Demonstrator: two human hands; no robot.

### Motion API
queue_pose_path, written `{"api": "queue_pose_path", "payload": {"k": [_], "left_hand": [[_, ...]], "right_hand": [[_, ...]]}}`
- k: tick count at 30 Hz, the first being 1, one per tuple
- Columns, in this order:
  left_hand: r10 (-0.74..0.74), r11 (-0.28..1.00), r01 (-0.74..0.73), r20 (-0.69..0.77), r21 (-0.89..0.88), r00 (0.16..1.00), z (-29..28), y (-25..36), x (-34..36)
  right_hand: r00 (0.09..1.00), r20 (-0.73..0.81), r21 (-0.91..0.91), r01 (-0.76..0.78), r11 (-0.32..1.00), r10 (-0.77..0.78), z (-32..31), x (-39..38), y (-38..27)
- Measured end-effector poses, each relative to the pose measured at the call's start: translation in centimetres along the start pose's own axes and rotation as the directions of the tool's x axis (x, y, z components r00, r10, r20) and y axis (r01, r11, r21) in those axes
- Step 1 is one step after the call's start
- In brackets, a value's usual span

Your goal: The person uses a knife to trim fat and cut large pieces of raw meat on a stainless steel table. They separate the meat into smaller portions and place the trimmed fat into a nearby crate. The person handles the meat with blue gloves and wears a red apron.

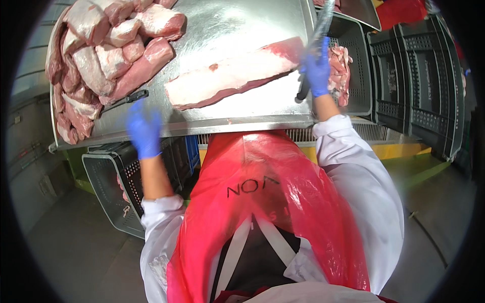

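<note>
The right blue-gloved hand (316, 69) is closed on a black-handled steel knife (323, 21), beside the long pale-pink meat slab (237, 73) on the silver metal table (242, 17); the left blue-gloved hand (144, 129), blurred, looks loosely open, empty

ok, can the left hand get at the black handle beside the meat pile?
Probably yes: the left hand looks empty and is right by the black handle, with nothing visible lying between them.
</note>
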State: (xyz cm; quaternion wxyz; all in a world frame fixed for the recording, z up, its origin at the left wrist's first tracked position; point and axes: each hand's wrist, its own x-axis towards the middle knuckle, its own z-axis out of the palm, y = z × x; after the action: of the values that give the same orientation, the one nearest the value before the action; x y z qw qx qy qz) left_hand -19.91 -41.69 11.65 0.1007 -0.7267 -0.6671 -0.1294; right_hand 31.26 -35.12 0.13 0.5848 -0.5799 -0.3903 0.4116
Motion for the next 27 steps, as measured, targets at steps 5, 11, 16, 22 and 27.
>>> {"api": "queue_pose_path", "payload": {"k": [5,11,16,22,27], "left_hand": [[0.544,0.732,-0.477,-0.003,-0.486,0.839,9.5,26.2,6.3],[0.687,0.727,-0.660,0.226,-0.190,0.691,15.4,37.4,9.2],[0.715,0.692,-0.666,0.134,-0.279,0.687,15.7,37.3,11.1],[0.714,0.690,-0.685,0.377,-0.234,0.590,16.6,37.2,11.4],[0.675,0.727,-0.610,0.164,-0.315,0.720,12.0,33.2,11.9]], "right_hand": [[0.989,-0.140,0.203,-0.023,0.979,0.052,-7.8,-1.1,1.6],[0.975,-0.170,0.141,-0.120,0.983,0.143,-8.5,-7.3,-0.6],[0.974,-0.155,0.185,-0.135,0.973,0.164,-9.6,-10.0,0.6],[0.961,-0.128,0.151,-0.225,0.963,0.245,-8.9,-8.0,-0.6],[0.951,-0.143,0.048,-0.270,0.962,0.274,-5.8,-6.5,0.7]]}}
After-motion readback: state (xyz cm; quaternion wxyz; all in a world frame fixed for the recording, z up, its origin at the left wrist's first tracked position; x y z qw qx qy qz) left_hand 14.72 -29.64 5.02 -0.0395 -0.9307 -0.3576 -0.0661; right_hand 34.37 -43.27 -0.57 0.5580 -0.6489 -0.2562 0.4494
